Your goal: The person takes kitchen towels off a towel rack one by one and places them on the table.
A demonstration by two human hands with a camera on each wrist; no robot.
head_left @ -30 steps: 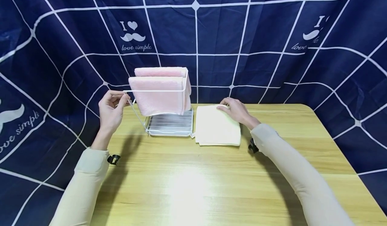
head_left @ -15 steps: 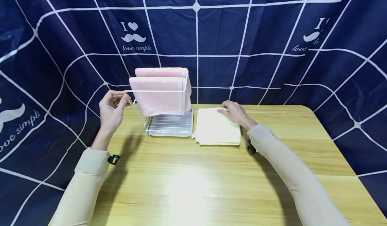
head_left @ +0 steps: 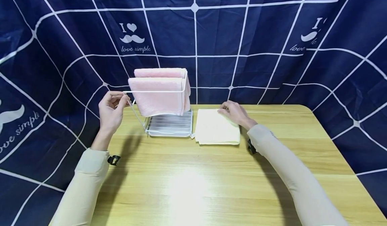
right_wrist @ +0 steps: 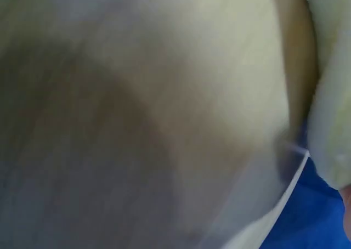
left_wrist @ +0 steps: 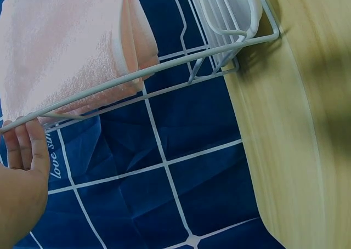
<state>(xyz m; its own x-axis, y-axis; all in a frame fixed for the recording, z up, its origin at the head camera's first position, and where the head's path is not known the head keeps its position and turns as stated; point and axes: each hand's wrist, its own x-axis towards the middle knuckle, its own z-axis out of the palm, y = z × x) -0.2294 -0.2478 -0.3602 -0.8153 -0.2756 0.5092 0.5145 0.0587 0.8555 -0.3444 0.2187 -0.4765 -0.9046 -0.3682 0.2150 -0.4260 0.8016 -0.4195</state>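
A white wire rack stands at the back of the table, tray at its base. My left hand pinches the left corner of its upper bar; the left wrist view shows the fingers against that bar. Over the rack's upper part hangs a folded pink towel. To the right of the rack is a folded pale yellow towel. My right hand holds its far right edge, thumb on top, other fingers mostly hidden. In the right wrist view that towel fills the right side.
The wooden table spreads out in front of both arms, with a bright glare near its middle. A dark blue curtain with white lines encloses the back and sides. The rack's wire tray sits below the pink towel.
The yellow towel's far edge has come slightly lower and nearer, with the right hand and forearm shifting a little. The left hand, rack and pink towel have stayed put.
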